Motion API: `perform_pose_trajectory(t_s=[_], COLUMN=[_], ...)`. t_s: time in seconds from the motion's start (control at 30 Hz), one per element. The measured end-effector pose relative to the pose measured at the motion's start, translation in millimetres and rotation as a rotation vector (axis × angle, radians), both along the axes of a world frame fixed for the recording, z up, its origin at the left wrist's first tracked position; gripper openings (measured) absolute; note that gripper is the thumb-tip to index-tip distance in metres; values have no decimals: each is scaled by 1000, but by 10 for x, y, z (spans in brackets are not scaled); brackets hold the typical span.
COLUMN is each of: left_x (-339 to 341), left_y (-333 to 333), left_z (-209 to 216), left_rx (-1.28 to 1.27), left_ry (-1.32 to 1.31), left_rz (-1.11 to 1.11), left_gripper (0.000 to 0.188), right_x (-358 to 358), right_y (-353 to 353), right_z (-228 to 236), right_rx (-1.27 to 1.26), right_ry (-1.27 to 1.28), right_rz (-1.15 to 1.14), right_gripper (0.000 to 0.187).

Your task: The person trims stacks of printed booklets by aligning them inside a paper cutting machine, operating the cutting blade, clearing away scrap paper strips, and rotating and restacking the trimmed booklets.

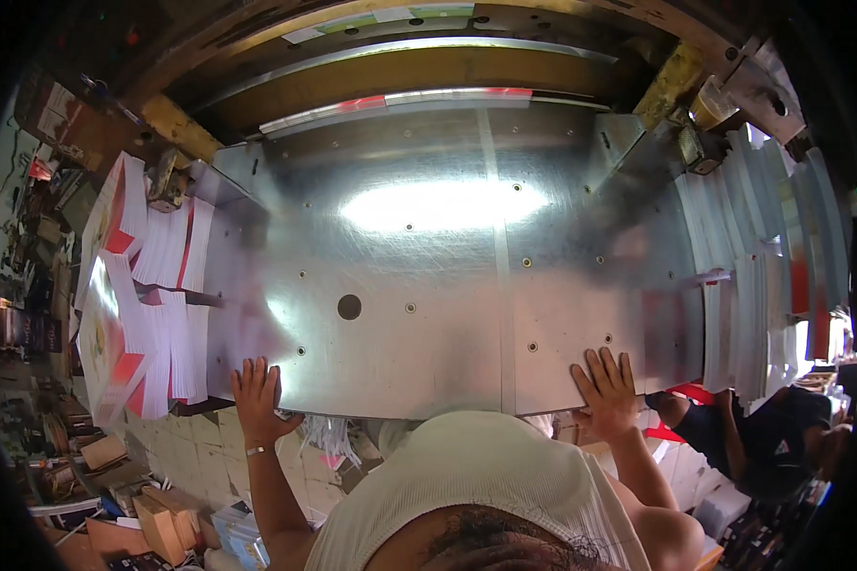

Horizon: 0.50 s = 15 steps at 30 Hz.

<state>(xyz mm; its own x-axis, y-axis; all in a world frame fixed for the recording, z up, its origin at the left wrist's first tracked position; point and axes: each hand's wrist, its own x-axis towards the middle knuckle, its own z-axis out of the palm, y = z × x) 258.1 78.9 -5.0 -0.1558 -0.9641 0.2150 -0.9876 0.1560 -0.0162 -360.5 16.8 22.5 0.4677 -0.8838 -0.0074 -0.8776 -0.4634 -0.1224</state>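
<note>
My left hand [261, 398] rests on the front left edge of a wide metal table [448, 333], its fingers spread and pointing forward. A thin light band circles that wrist. My right hand [607, 392] lies at the front right edge in much the same way, fingers apart and holding nothing. Left of my left hand stand stacks of printed booklets [173, 347] with white page edges and some red. Beyond my right hand are tall stacks of paper [733, 324] along the table's right side.
At the back, a long strip of paper edges [395, 101] lies beneath the machine's yellowish crossbar [419, 72]. Metal side guides [616, 147] flank the table. A plastic cup [712, 103] sits at the back right. Another person in dark clothes [771, 433] is at the right. Paper shreds [328, 438] hang below the front edge.
</note>
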Motion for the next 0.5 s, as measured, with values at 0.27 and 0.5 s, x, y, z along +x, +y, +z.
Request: perform_pose_trajectory(t_s=[0.27, 0.5], left_x=[-9, -9], left_y=[44, 37], left_z=[-10, 18], left_rx=[32, 42], left_ry=[7, 11], left_rz=[28, 24], left_gripper=[111, 109], right_x=[2, 2], right_y=[17, 18], right_z=[-9, -22], right_rx=[-40, -64], right_ry=[1, -20], right_rz=[12, 8], right_gripper=[95, 91])
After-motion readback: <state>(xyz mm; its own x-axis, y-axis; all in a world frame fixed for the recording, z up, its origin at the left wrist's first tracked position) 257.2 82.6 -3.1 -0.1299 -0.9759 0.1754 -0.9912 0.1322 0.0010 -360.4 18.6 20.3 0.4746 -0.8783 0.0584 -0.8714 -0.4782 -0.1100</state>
